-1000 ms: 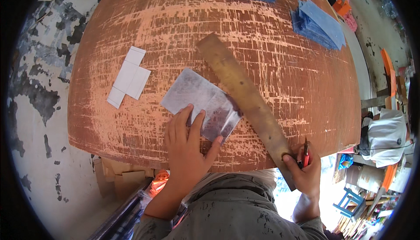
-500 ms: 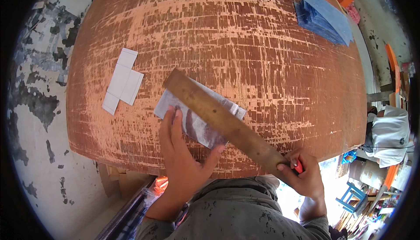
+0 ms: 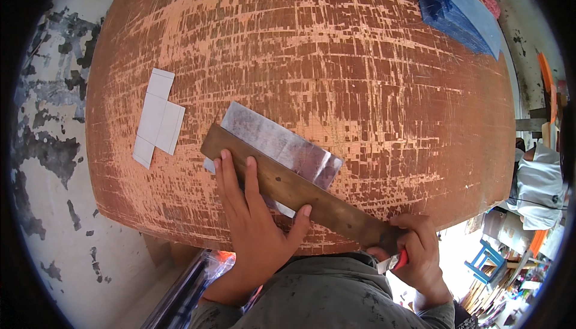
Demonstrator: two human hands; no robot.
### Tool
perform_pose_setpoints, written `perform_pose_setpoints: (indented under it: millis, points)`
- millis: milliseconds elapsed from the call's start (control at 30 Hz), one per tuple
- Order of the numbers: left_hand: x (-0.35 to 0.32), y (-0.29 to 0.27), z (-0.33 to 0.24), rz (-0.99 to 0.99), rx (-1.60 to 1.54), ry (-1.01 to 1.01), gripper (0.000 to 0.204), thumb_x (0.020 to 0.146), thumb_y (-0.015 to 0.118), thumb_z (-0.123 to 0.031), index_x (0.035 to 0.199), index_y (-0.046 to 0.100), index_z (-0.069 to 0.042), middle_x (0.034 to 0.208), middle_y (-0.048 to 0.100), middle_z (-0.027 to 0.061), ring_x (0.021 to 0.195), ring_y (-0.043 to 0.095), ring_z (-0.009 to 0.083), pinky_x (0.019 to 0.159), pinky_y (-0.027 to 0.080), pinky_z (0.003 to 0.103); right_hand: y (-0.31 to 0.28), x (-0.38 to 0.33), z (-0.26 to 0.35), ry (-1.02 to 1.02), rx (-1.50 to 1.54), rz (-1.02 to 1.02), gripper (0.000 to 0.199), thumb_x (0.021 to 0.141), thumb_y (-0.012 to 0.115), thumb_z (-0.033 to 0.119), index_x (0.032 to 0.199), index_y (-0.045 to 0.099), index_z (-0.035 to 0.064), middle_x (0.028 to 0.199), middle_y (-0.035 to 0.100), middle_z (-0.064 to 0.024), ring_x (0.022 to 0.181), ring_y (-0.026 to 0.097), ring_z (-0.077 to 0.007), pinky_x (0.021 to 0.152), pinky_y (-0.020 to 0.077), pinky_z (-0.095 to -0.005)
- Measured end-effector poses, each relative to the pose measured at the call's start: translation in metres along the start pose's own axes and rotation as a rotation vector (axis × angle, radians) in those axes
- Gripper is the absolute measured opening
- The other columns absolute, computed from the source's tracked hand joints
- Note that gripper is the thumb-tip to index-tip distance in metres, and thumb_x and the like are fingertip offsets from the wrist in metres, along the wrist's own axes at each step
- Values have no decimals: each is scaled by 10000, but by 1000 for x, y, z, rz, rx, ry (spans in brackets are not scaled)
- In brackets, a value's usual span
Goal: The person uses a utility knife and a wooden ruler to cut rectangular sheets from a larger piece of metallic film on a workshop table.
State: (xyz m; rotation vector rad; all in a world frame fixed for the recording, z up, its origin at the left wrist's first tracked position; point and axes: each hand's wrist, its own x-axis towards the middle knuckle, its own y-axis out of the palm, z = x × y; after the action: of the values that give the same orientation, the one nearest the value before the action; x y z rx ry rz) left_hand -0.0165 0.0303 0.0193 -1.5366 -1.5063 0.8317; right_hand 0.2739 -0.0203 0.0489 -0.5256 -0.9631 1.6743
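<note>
A long brown flat straightedge (image 3: 330, 206) lies slantwise across a silvery, shiny sheet (image 3: 279, 143). Most of the sheet shows beyond its far edge; a narrow strip shows on the near side. My left hand (image 3: 258, 236) rests on the straightedge, fingers spread and tips pressing on it. At its lower right end, my right hand (image 3: 420, 254) is closed around it. The same hand also holds a red-handled knife (image 3: 401, 260), its blade pointing left near the table's front edge. Part of the grip is hidden by the fingers.
A white cut-out card (image 3: 157, 116) with fold lines lies left on the scratched brown table (image 3: 384, 89). Blue-grey sheets (image 3: 456, 14) are stacked far right. Beyond the table's right edge are a blue stool (image 3: 485, 262) and a white cloth-covered thing (image 3: 537, 179).
The straightedge has shifted down and left over the sheet, baring more of its far side. My left fingers have moved from the sheet onto the straightedge. The knife blade has come into view.
</note>
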Motion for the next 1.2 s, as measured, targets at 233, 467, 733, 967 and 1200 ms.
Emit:
perform_pose_setpoints:
  millis: [233, 467, 733, 967, 1200]
  points:
    - [-2, -2, 2, 7, -25, -24, 1081, 912, 832, -410, 1686, 242, 59, 1745, 133, 410, 1617, 187, 609, 1273, 224, 716, -4, -3, -5, -52, 17, 58, 538, 737, 1020, 265, 867, 545, 48, 1175, 689, -193, 961, 704, -368, 772, 587, -465]
    - [2, -9, 7, 17, -62, -15, 1052, 925, 835, -405, 1675, 257, 55, 1744, 147, 408, 1612, 188, 608, 1282, 202, 713, 2, -2, -2, 22, 85, 60, 549, 708, 1027, 176, 880, 522, 49, 1132, 677, -198, 947, 702, -338, 721, 584, -432]
    - [5, -11, 15, -16, -28, -28, 1037, 925, 834, -399, 1662, 273, 65, 1756, 175, 383, 1625, 178, 596, 1293, 171, 720, 3, 8, 1, 34, 101, 48, 568, 657, 1027, 182, 863, 513, 55, 1153, 697, -160, 966, 702, -333, 773, 570, -425]
    - [14, -16, 21, 6, 38, -53, 1086, 939, 786, -523, 1656, 290, 125, 1752, 216, 393, 1637, 182, 595, 1302, 168, 701, 6, 21, 12, 85, 84, 74, 563, 647, 1025, 120, 858, 507, 63, 1165, 700, -164, 982, 706, -332, 783, 565, -422]
    - [20, -17, 27, 32, 43, -67, 1123, 943, 770, -555, 1667, 265, 138, 1767, 204, 372, 1647, 159, 586, 1316, 128, 687, 10, 27, 13, 94, 148, 110, 599, 667, 1018, 17, 876, 459, 64, 1168, 649, -193, 992, 672, -331, 777, 550, -403]
